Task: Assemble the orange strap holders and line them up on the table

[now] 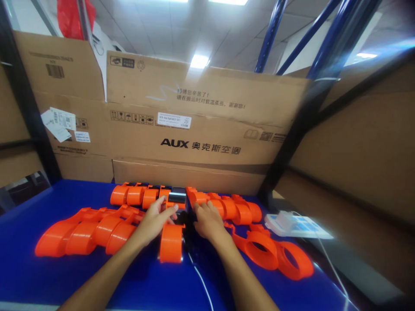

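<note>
My left hand (155,217) and my right hand (207,220) rest close together at the middle of a blue table (48,268). Between them sits an orange tape dispenser (171,239) with a black part (177,196) at its far end. The left hand's fingers curl onto the dispenser's far end; the right hand's fingers bend down onto its right side. Rows of orange dispenser shells lie to the left (87,231), behind (139,195) and to the right (233,207).
Orange ring-shaped shells (279,255) lie at the right front. A white power strip (292,223) with a white cable (330,263) sits at the right edge. Large cardboard boxes (201,129) wall off the back and right. Blue rack posts rise behind.
</note>
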